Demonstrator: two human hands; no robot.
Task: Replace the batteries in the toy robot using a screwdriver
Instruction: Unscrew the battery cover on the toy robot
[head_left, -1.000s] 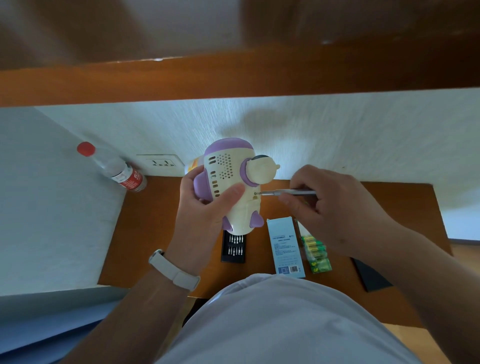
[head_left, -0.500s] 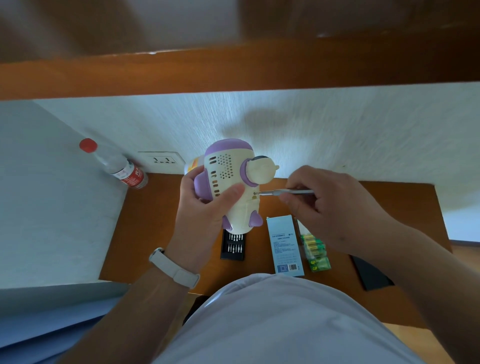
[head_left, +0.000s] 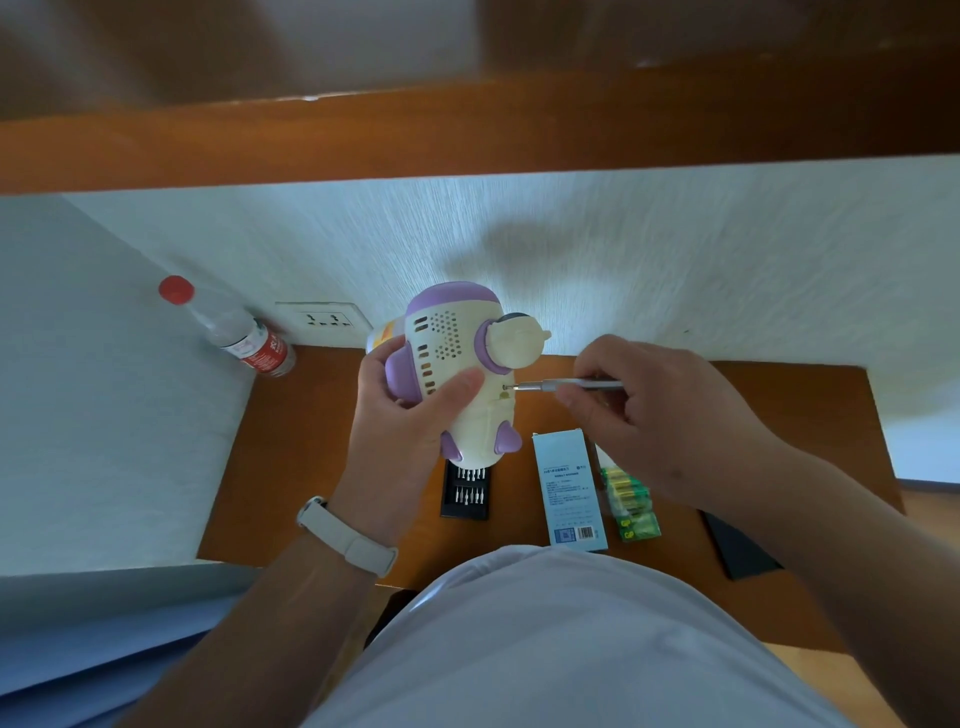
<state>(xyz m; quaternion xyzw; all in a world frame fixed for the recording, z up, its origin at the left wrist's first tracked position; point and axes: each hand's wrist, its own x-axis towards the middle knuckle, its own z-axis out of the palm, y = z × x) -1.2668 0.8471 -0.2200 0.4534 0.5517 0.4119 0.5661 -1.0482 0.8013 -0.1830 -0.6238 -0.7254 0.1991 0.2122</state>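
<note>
A brown wooden counter (head_left: 311, 441) fills a corner between two pale walls. At its far left corner, close to the walls, a clear plastic bottle (head_left: 244, 340) with a red cap and red label stands on the wood. Near the middle lies an open black tray of screwdriver bits (head_left: 466, 493). Just to its right lies a light blue carton (head_left: 569, 493), flat, with a barcode at its near end. Beside the carton, touching or nearly so, lies a pack of green batteries (head_left: 631, 504). Well apart, at the near right edge, lies a flat black slab (head_left: 737, 545).
</note>
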